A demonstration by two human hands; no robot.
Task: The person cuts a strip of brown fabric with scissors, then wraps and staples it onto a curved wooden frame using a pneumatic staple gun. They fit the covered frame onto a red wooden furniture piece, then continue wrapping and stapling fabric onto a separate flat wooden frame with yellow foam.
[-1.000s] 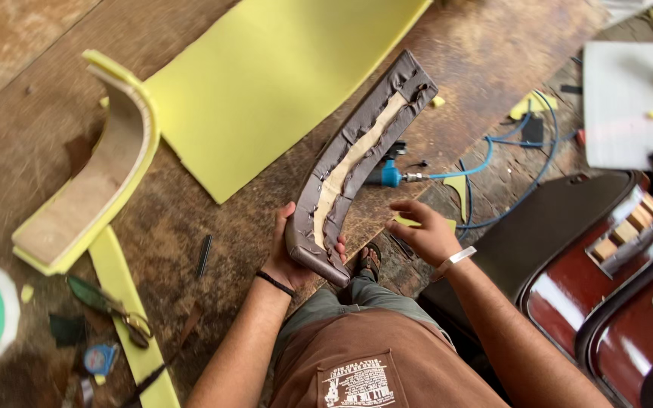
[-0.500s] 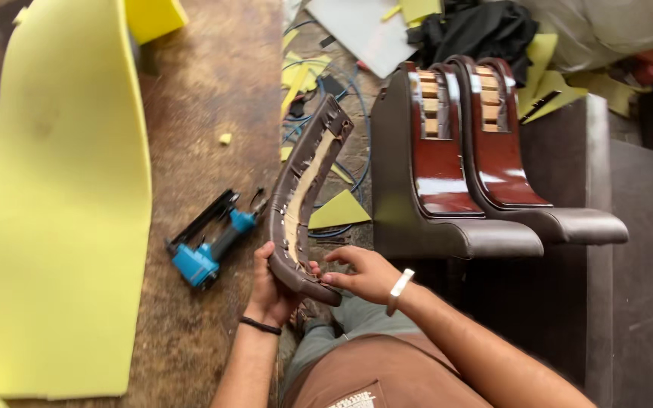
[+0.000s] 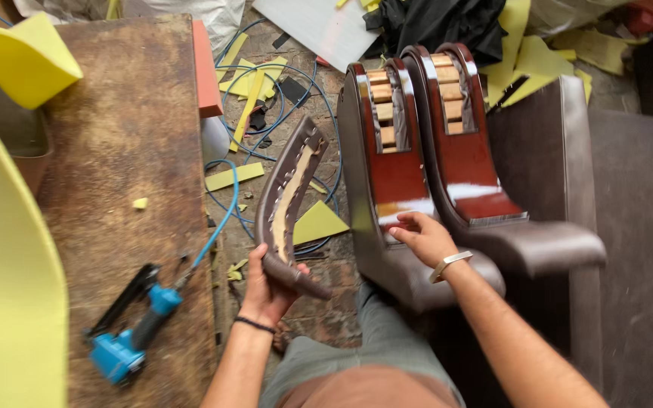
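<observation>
My left hand [image 3: 266,291] grips the lower end of a curved brown upholstered panel [image 3: 289,200], holding it upright with its pale wooden inside facing me. My right hand [image 3: 421,236] rests with fingers spread on the nearer of two glossy dark-red curved chair arm pieces [image 3: 383,177], touching its brown padded lower part. The second arm piece [image 3: 462,151] stands just right of it, with wooden slats showing at the top of both.
A worn wooden workbench [image 3: 122,151] lies to the left with a blue air stapler [image 3: 126,344] and its blue hose [image 3: 221,219] on it. A yellow foam sheet [image 3: 9,249] covers the bench's left side. Yellow foam scraps [image 3: 319,223] litter the floor. Dark boards [image 3: 629,227] stand at right.
The view has swung right and closer. My right hand left the brown panel and moved to the nearer red arm piece. My left hand alone holds the panel now.
</observation>
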